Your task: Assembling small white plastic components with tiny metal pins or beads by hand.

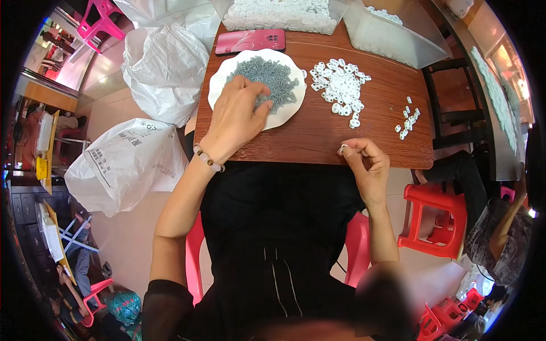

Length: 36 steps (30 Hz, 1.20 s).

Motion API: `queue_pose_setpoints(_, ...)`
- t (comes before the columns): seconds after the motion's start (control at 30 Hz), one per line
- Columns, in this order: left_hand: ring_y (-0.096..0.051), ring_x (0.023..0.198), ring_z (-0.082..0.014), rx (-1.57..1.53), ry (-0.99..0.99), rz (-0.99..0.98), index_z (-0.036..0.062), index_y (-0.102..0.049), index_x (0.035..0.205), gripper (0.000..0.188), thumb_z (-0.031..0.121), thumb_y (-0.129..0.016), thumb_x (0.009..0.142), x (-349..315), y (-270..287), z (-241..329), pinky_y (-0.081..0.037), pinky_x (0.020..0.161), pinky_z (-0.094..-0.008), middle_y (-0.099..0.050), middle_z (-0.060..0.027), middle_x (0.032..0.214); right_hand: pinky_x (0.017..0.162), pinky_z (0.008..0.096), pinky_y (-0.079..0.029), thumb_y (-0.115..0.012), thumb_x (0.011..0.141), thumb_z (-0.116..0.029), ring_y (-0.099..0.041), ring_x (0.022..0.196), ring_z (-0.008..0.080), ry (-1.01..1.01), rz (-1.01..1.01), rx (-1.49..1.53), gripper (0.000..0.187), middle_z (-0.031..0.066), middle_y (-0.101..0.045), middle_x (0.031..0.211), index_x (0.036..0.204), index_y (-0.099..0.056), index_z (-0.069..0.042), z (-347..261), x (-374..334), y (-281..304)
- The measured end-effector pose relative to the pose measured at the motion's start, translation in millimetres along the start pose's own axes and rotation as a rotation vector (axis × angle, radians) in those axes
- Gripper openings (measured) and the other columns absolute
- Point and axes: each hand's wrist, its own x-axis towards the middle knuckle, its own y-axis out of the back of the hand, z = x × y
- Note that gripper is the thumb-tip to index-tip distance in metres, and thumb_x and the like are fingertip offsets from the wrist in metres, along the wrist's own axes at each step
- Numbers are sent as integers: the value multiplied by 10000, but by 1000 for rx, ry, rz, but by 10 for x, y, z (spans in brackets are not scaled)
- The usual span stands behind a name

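My left hand reaches over a white scalloped plate, its bent fingers at a heap of small grey screw-like pieces. Thumb and index finger are apart there, and nothing shows between them. At the table's near edge my right hand pinches a small white plastic piece between thumb and fingertips. Beyond it, a pile of similar white plastic pieces with holes lies on the brown table. A smaller scatter of pieces lies farther right.
A pink phone lies behind the plate. Bins of white pieces stand at the back, one a clear bin. White plastic bags sit on the floor at left. A red stool stands at right, near another person's dark-clad leg.
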Motion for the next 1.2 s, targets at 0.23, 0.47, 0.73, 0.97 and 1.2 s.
queue_pose_setpoints(0.23, -534, 736, -264, 4, -188, -17, 51, -669, 924, 155, 123, -683, 788, 218, -170, 74, -426, 662, -362, -532, -107, 780, 678, 171, -409, -623, 891, -30, -526, 727, 25, -12, -30, -79, 85, -20, -626, 811, 962, -651, 9, 21, -31, -11)
queue_pose_setpoints(0.47, -557, 882, -333, 50, -202, -92, 45, -669, 872, 115, 115, -673, 781, 358, -322, -27, -461, 764, -421, -572, -147, 841, 554, 164, -332, -657, 877, -68, -421, 619, -5, 8, -4, -108, 73, -75, -552, 707, 928, -672, -18, 95, -24, -24)
queue_pose_setpoints(0.73, -534, 621, -146, -213, -20, -73, 17, -663, 863, 149, 164, -665, 837, 372, -237, -109, -424, 574, -286, -633, -65, 745, 636, 171, -379, -634, 892, -51, -483, 689, 17, -20, -23, -148, 81, -35, -595, 777, 951, -656, -1, 46, -2, -6)
queue_pose_setpoints(0.97, -472, 583, -22, -1015, 402, -93, 7, -688, 882, 142, 144, -690, 842, 331, -151, -240, -352, 500, -165, -644, -7, 734, 714, 178, -431, -585, 909, -21, -551, 762, 35, 85, -109, -237, 90, -1, -637, 841, 972, -633, 21, -58, 131, -46)
queue_pose_setpoints(1.2, -466, 586, -22, -1190, 483, -20, -4, -679, 928, 168, 153, -670, 867, 206, -46, -267, -360, 495, -164, -661, -40, 796, 584, 184, -396, -649, 868, -78, -494, 644, 21, 112, -122, -287, 109, -25, -609, 715, 953, -655, -10, -279, 424, -268)
